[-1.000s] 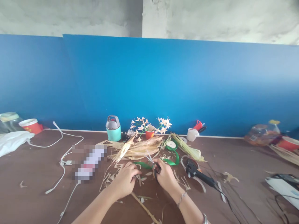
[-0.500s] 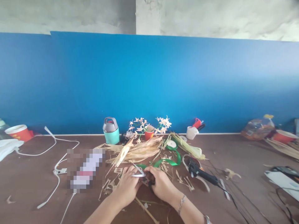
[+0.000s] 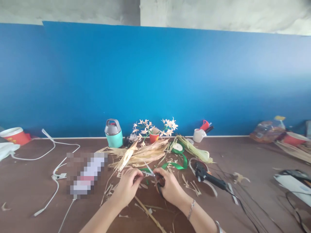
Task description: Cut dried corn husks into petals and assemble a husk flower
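Observation:
My right hand (image 3: 170, 187) is closed around the dark handles of a small pair of scissors (image 3: 155, 177), blades pointing left and up toward my left hand. My left hand (image 3: 127, 187) is curled, its fingertips pinching a small pale husk piece I can barely make out, right at the blade tips. Just beyond the hands lie a pile of dried corn husks (image 3: 141, 155) and a loose green ribbon (image 3: 176, 165). Husk scraps (image 3: 189, 186) litter the brown table (image 3: 36, 181) around both hands.
At the back wall stand a teal container (image 3: 113, 133), an orange cup of husk flowers (image 3: 154, 129) and a white mug (image 3: 199, 134). A black glue gun (image 3: 210, 178) lies right of my hands. White cables (image 3: 57, 161) and a blurred object (image 3: 86, 174) lie left.
The scissors swung from pointing up, to level toward the left hand, to angled up-left now. Both hands stayed together at the table's middle. The camera tilted slightly.

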`<state>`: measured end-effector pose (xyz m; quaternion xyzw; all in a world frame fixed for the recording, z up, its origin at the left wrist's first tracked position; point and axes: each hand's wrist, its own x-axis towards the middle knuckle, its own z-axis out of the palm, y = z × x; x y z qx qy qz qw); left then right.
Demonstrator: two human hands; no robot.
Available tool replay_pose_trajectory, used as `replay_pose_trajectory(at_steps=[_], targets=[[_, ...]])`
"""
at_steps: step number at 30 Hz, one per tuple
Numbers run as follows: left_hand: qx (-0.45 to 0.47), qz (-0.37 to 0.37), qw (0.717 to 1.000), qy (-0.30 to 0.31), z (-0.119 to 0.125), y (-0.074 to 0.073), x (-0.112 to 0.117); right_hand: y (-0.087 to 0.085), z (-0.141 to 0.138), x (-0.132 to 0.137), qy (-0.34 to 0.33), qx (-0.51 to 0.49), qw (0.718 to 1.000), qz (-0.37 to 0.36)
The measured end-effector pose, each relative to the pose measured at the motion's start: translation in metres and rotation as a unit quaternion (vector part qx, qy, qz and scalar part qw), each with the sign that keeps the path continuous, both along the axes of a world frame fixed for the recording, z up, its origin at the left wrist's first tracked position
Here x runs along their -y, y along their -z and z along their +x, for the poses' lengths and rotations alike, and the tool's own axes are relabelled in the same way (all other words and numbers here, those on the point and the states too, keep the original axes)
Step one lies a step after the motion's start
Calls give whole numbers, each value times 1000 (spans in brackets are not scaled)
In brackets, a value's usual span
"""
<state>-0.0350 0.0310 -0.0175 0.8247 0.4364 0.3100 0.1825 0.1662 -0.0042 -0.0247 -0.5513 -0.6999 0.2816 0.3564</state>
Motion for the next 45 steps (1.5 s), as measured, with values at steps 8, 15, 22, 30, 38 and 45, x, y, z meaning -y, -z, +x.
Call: replay_pose_trajectory(at_steps=[8, 15, 22, 30, 38, 45], targets=[[11, 79, 995, -56, -9, 7, -13, -6, 3, 2, -23, -40, 998, -53], [-18, 98, 994, -35, -10, -6, -7, -7, 8, -2, 32, -17, 999, -27], [-116, -23, 989, 86, 1, -13, 16, -8, 17, -5, 142, 75, 987, -25], [-55, -31, 990, 124, 9, -21, 22, 1, 24, -10, 145, -90, 985, -18], [-125, 6, 991, 37, 0, -17, 16, -16, 28, -8, 225, 175, 954, -87], [-17, 94, 994, -47, -16, -10, -4, -24, 31, -4, 274, 247, 928, -46]])
